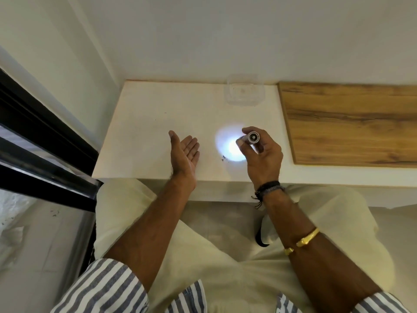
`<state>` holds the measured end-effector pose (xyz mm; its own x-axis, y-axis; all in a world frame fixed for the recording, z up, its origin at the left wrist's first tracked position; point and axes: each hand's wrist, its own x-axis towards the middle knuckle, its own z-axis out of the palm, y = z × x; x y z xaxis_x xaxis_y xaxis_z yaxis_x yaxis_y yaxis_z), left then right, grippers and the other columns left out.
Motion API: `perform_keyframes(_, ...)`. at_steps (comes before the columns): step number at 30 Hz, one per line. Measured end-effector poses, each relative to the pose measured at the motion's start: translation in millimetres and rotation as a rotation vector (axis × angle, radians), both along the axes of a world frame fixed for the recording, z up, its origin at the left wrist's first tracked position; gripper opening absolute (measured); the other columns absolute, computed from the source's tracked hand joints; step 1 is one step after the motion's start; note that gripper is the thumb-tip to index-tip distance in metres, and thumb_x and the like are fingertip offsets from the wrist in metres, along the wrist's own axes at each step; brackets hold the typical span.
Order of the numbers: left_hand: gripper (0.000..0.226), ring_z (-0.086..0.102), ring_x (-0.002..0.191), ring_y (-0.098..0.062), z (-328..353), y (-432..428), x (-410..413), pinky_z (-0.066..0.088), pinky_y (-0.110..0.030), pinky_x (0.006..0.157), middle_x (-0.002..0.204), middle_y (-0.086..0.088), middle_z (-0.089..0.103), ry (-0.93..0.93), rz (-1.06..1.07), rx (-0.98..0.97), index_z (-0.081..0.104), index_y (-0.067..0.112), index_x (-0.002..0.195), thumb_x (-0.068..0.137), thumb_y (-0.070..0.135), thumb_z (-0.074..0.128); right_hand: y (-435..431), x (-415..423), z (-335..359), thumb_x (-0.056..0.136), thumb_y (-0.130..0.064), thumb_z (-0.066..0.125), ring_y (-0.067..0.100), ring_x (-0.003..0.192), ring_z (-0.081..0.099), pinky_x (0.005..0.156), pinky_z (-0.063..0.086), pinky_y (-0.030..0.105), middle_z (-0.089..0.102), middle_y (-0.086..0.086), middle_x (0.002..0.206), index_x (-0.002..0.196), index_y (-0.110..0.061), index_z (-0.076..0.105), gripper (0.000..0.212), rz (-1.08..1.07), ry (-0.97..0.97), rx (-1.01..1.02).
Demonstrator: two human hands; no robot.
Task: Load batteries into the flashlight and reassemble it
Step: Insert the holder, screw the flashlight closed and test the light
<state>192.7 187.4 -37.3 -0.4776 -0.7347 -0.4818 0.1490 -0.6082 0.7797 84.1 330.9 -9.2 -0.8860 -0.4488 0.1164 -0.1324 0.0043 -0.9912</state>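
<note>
My right hand [262,158] grips a small silver flashlight [253,137] over the white table [146,123]. Its tail cap faces the camera and its head points down and left. The flashlight is lit and casts a bright round spot [229,146] on the tabletop just left of my fingers. My left hand [184,154] hovers to the left of the spot, palm up and facing right, fingers apart, holding nothing. No loose batteries are visible.
A clear plastic container [244,90] stands at the back of the table by the wall. A wooden board [352,120] covers the right side. A small dark speck [223,157] lies near the light spot. A black window frame [40,141] runs along the left.
</note>
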Motion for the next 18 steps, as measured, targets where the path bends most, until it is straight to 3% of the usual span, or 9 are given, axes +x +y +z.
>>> perform_keyframes(3, 0.086, 0.054, 0.133, -0.026, -0.5, 0.0, -0.4, 0.037, -0.042, 0.117, 0.145, -0.011, 0.056, -0.004, 0.019, -0.011, 0.049, 0.007, 0.143, 0.094, 0.075, 0.027, -1.5, -1.4, 2.5, 0.085, -0.004, 0.078, 0.025, 0.123, 0.064, 0.107, 0.050, 0.049, 0.073, 0.006, 0.122, 0.113, -0.006, 0.072, 0.029, -0.065, 0.115, -0.110)
perform_keyframes(6, 0.088, 0.053, 0.134, -0.026, -0.3, 1.5, -0.2, 0.036, -0.042, 0.117, 0.146, -0.011, 0.055, -0.007, 0.039, -0.015, 0.048, 0.008, 0.144, 0.093, 0.076, 0.026, -3.2, -2.6, 8.1, 0.088, 0.004, 0.073, 0.024, 0.131, 0.060, 0.110, 0.048, 0.042, 0.067, 0.011, 0.133, 0.114, -0.005, 0.069, 0.028, -0.046, 0.110, -0.244)
perform_keyframes(10, 0.087, 0.053, 0.134, -0.025, -1.2, -0.1, 1.6, 0.037, -0.040, 0.117, 0.147, -0.012, 0.054, 0.000, 0.065, -0.001, 0.049, 0.007, 0.143, 0.094, 0.075, 0.027, -1.0, -5.6, 12.9, 0.092, -0.007, 0.071, 0.031, 0.117, 0.067, 0.096, 0.057, 0.055, 0.071, 0.016, 0.120, 0.115, -0.005, 0.064, 0.024, -0.025, -0.008, -0.247)
perform_keyframes(14, 0.087, 0.051, 0.135, -0.025, -1.7, -3.4, 3.0, 0.036, -0.038, 0.116, 0.148, -0.012, 0.053, 0.034, 0.068, 0.029, 0.049, 0.006, 0.143, 0.094, 0.075, 0.029, 0.6, -1.2, 11.5, 0.093, -0.013, 0.068, 0.031, 0.097, 0.069, 0.074, 0.062, 0.048, 0.072, 0.007, 0.103, 0.105, -0.017, 0.063, 0.013, -0.161, 0.020, -0.054)
perform_keyframes(16, 0.088, 0.051, 0.135, -0.026, -1.8, -2.4, 2.0, 0.036, -0.040, 0.117, 0.147, -0.012, 0.053, 0.027, 0.062, 0.018, 0.048, 0.006, 0.144, 0.094, 0.075, 0.028, 0.0, 0.9, 10.9, 0.092, -0.012, 0.066, 0.025, 0.094, 0.069, 0.074, 0.058, 0.042, 0.071, 0.000, 0.101, 0.104, -0.016, 0.063, 0.013, -0.212, 0.067, -0.014)
perform_keyframes(18, 0.089, 0.052, 0.135, -0.027, -1.3, -0.5, 0.9, 0.036, -0.041, 0.116, 0.147, -0.013, 0.053, 0.018, 0.052, 0.014, 0.048, 0.006, 0.144, 0.093, 0.076, 0.026, -1.0, -0.7, 10.7, 0.092, -0.007, 0.067, 0.014, 0.100, 0.069, 0.085, 0.059, 0.041, 0.071, -0.004, 0.107, 0.107, -0.013, 0.067, 0.016, -0.222, 0.070, -0.045)
